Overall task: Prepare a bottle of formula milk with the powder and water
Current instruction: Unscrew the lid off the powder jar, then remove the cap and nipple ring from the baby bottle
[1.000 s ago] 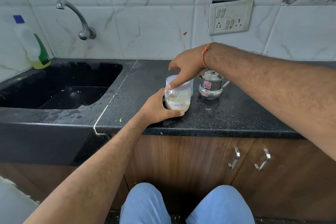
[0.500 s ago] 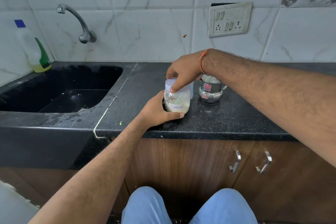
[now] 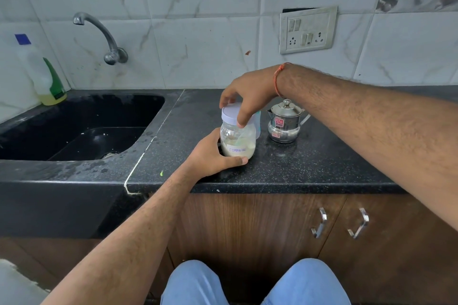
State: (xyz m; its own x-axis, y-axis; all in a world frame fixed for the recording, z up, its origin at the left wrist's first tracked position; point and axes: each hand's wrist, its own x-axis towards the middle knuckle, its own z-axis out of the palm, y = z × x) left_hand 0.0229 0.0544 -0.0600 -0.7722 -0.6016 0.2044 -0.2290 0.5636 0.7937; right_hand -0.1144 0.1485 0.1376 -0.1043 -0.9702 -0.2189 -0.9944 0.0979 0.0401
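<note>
Peeking behind jar (image 3: pixel 238 141): half-hidden bottle (image 3: pixel 258 124)

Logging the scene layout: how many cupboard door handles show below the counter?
2: both metal, side by side on the wooden doors at lower right, one handle left of the other handle. Others may lie outside the frame.

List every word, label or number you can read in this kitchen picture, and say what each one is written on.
"Formula": handwritten in blue on the clear glass jar with the white lid.
"NELLY": red sticker low on the small steel lidded pot; its upper red label is too blurred to read.
Green label on the plastic detergent bottle: too small to read.
</note>
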